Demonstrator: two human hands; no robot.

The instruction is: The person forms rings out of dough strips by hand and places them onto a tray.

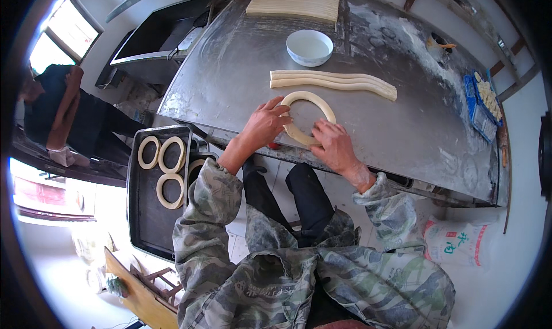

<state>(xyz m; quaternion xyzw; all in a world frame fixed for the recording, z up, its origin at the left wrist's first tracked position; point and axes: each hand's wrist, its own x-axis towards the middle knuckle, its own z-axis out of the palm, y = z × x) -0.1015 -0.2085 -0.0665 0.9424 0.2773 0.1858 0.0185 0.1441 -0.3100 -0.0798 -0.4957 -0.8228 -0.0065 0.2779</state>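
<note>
A pale dough ring (315,102) lies near the front edge of the metal worktable (241,70). My left hand (265,122) rests on the ring's left side with fingers spread over it. My right hand (332,144) presses on the ring's lower right part, where the ends meet. Just behind the ring lie two long dough strips (333,81) side by side. A white bowl (309,47) stands further back.
A dark baking tray (146,214) at my lower left carries three dough rings (171,155). A slab of cut dough (294,1) sits at the table's far end. A blue crate (480,104) is at the right, a white sack (457,243) on the floor. Another person (57,116) stands at left.
</note>
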